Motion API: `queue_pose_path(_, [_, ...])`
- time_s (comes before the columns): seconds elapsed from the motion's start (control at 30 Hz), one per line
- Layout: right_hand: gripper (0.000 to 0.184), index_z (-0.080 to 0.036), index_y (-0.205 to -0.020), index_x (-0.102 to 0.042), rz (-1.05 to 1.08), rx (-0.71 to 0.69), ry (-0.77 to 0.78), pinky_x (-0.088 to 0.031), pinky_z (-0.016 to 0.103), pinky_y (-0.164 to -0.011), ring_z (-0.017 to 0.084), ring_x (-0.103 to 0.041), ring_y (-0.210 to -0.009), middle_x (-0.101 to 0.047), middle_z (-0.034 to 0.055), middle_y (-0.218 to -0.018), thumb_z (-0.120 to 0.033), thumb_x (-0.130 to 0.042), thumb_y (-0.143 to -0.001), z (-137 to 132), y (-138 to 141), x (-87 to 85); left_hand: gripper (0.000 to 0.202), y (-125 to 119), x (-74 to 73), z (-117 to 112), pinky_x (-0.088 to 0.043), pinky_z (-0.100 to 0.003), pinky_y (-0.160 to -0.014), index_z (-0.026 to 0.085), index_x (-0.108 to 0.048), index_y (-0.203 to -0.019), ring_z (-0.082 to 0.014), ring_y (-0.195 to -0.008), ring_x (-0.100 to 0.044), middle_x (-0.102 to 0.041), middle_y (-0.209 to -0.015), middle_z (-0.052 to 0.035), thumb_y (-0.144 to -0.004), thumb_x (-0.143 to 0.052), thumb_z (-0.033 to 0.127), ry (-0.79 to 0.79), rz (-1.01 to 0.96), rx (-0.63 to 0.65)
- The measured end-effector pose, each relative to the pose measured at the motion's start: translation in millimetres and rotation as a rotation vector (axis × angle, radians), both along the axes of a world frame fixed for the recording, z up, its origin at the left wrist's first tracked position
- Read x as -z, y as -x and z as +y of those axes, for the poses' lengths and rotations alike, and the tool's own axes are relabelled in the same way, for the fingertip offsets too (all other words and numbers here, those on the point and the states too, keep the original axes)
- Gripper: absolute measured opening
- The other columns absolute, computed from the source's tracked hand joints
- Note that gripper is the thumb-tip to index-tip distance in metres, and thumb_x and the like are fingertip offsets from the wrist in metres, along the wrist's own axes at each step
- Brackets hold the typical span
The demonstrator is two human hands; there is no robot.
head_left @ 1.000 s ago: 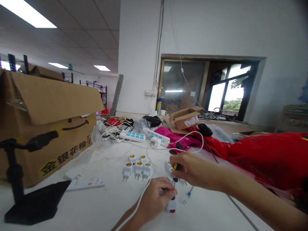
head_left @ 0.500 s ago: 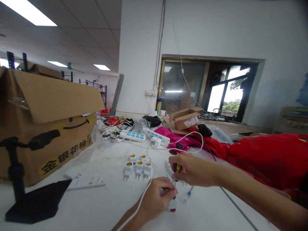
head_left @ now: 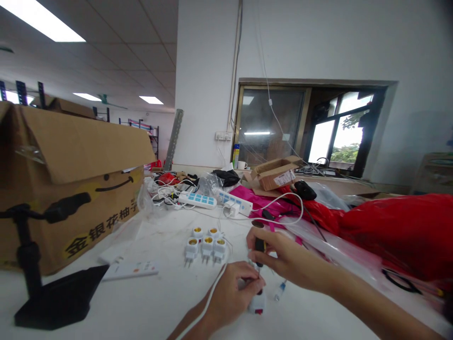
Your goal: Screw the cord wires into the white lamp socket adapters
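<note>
My left hand is closed round a small white plug adapter with a red button, held low on the white table. A white cable runs over that wrist. My right hand grips a black-and-yellow screwdriver upright, its tip pointing down into the adapter. Just left of the hands stand several white lamp-socket adapters with brass centres.
A big cardboard box and a black stand fill the left. A flat white power strip lies near them. Further back are power strips, tangled cables, a small open carton and red plastic bags.
My right hand has turned the screwdriver more upright over the adapter and shifted slightly right. The view has drifted a little; the left hand keeps its hold.
</note>
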State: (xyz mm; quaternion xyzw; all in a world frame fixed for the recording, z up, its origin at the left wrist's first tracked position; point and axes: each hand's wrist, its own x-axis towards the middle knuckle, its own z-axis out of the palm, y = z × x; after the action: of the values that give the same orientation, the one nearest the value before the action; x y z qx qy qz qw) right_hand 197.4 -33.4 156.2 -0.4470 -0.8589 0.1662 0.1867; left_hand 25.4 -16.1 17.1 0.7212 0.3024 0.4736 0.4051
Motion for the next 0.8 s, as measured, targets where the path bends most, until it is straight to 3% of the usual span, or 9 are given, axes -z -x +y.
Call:
queue_pose_path(0.13, [0.01, -0.026, -0.109, -0.054, 0.109, -0.014, 0.028, -0.05, 0.035, -0.082, 0.021, -0.064, -0.094, -0.069, 0.0038, -0.105, -0.033, -0.047, -0.108, -5.0, 0.2, 11.6, 0.021, 0.5, 4.6, 1.3, -0.056, -0.032, -0.1, 0.018, -0.086, -0.092, -0.0235, -0.102, -0.077, -0.084, -0.101, -0.0072, -0.094, -0.069, 0.029, 0.007, -0.001, -0.003])
queue_pose_path(0.23, [0.007, -0.026, -0.108, -0.056, 0.217, -0.04, 0.099, -0.05, 0.034, -0.083, 0.021, -0.063, -0.095, -0.068, 0.0026, -0.105, -0.03, -0.05, -0.106, -6.7, 1.7, 15.6, 0.02, 3.9, 13.7, 4.7, -0.052, -0.037, -0.11, 0.02, -0.087, -0.099, -0.0285, -0.113, -0.075, -0.084, -0.112, -0.0083, -0.084, -0.083, 0.032, 0.012, 0.026, -0.043])
queue_pose_path(0.37, [0.014, -0.026, -0.098, -0.052, 0.265, -0.003, 0.058, -0.045, 0.035, -0.077, 0.02, -0.058, -0.083, -0.06, -0.0013, -0.087, -0.036, -0.053, -0.107, -5.4, 3.2, 28.3, 0.069, 11.7, 25.8, 13.0, -0.05, -0.043, -0.112, 0.026, -0.085, -0.12, -0.0353, -0.122, -0.07, -0.079, -0.128, -0.0102, -0.055, -0.106, 0.036, 0.016, 0.165, -0.035])
queue_pose_path(0.47, [0.029, -0.027, -0.1, -0.051, 0.373, 0.016, 0.093, -0.048, 0.037, -0.082, 0.022, -0.06, -0.086, -0.059, -0.0005, -0.088, -0.051, -0.041, -0.112, -3.7, 0.7, 40.3, 0.07, 18.5, 31.5, 16.9, -0.054, -0.042, -0.106, 0.026, -0.083, -0.126, -0.034, -0.115, -0.074, -0.08, -0.127, -0.0115, -0.062, -0.103, 0.047, 0.02, 0.176, 0.045])
queue_pose_path(0.6, [0.026, -0.028, -0.107, -0.054, 0.553, -0.015, 0.157, -0.051, 0.036, -0.089, 0.023, -0.062, -0.098, -0.062, 0.0022, -0.101, -0.052, -0.044, -0.112, 1.1, -8.1, 52.9, 0.069, 21.4, 42.7, 26.6, -0.05, -0.038, -0.113, 0.025, -0.082, -0.129, -0.0337, -0.126, -0.072, -0.078, -0.135, -0.0135, -0.075, -0.092, 0.067, -0.065, 0.151, 0.069])
queue_pose_path(0.7, [0.027, -0.027, -0.107, -0.057, 0.568, -0.053, 0.127, -0.053, 0.035, -0.087, 0.022, -0.064, -0.094, -0.064, 0.0034, -0.102, -0.053, -0.05, -0.111, 5.1, -15.0, 62.6, 0.077, 14.1, 55.4, 44.3, -0.056, -0.036, -0.103, 0.023, -0.084, -0.118, -0.0321, -0.113, -0.077, -0.084, -0.119, -0.0103, -0.073, -0.079, 0.086, -0.172, 0.163, 0.134])
queue_pose_path(0.8, [0.031, -0.027, -0.102, -0.058, 0.496, -0.007, 0.085, -0.054, 0.032, -0.08, 0.02, -0.063, -0.084, -0.063, 0.002, -0.091, -0.055, -0.05, -0.11, 5.1, -18.9, 70.3, 0.072, 6.0, 67.4, 61.1, -0.057, -0.031, -0.096, 0.023, -0.084, -0.104, -0.0266, -0.102, -0.078, -0.084, -0.101, -0.0049, -0.09, -0.057, 0.088, -0.224, 0.26, 0.199])
